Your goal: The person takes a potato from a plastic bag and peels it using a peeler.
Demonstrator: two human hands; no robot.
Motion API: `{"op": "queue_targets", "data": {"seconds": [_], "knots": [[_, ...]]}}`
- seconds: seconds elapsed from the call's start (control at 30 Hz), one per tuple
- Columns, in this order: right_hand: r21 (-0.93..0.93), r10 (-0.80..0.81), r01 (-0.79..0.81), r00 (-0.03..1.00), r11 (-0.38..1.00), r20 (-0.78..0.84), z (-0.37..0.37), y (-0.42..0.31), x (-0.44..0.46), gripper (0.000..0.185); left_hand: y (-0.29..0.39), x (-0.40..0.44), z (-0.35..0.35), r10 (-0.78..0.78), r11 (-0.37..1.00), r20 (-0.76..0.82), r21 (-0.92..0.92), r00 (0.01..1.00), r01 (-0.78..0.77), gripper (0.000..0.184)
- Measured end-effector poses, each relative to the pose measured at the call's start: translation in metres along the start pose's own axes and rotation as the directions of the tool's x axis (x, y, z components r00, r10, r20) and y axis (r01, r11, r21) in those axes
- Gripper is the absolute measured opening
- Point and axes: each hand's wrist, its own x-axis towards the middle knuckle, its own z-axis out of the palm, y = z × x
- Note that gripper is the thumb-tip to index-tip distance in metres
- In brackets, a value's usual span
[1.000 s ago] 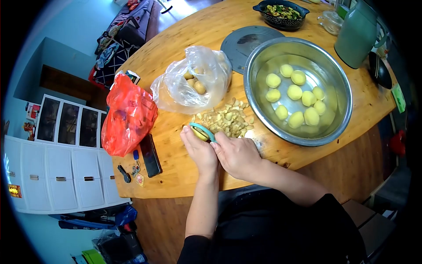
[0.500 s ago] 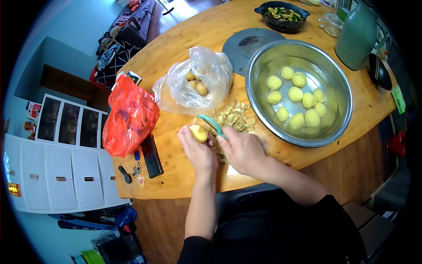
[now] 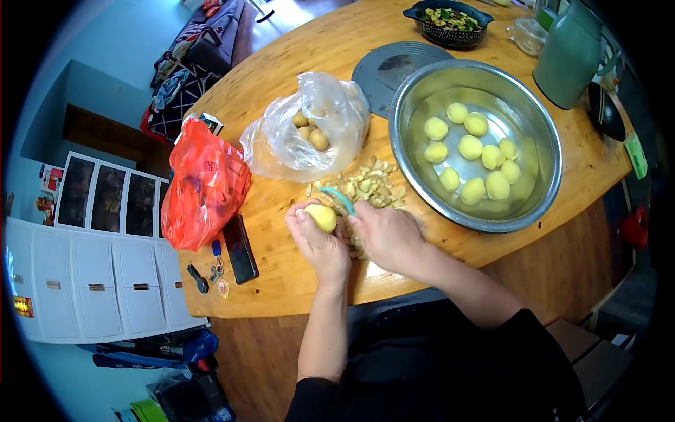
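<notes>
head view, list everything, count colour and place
table: one, orange-brown, centre
basin: one, silver, table right
peeled potatoes: eleven, yellow, in basin
held potato: one, yellow, in left hand
peeler: one, teal, in right hand
peelings: pile, brownish, beyond hands
clear bag: one, colourless, beyond peelings
unpeeled potatoes: several, brown, in clear bag
red bag: one, red, table left
phone: one, black, by red bag
keys: one bunch, mixed, left of phone
mat: one, grey, behind basin
food dish: one, dark, far side
jug: one, green, far right
glass pot: one, clear, by jug
cabinets: several, white, left background
floor: one, brown, below table
hands: two, bare, black sleeves, centre
</notes>
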Motion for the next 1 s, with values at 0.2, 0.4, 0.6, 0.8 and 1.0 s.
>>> {"op": "queue_targets", "data": {"seconds": [0.2,0.4,0.6,0.8,1.0], "knots": [[0.3,0.095,-0.101,0.995,0.949,0.035,-0.005,0.008,0.004,0.025,0.014,0.009,0.001,-0.295,0.879,0.056,-0.376,0.954,0.294,0.033],[0.142,-0.012,0.019,0.999,0.99,-0.051,-0.003,-0.005,-0.005,0.025,0.007,0.011,0.0,-0.367,0.863,0.063,-0.348,0.928,0.365,0.03],[0.106,-0.111,0.117,0.992,0.987,-0.061,0.003,-0.011,-0.01,0.025,0.005,0.009,0.018,-0.227,0.969,-0.161,-0.132,0.961,0.207,0.027],[0.011,0.029,-0.029,1.0,1.0,0.002,0.0,-0.001,-0.004,0.025,0.011,0.005,0.011,-0.263,0.948,-0.085,-0.21,0.961,0.241,0.027],[0.309,0.104,-0.11,0.994,0.945,0.035,-0.006,0.007,0.001,0.027,0.012,0.016,-0.001,-0.363,0.847,0.089,-0.384,0.928,0.368,0.036]]}}
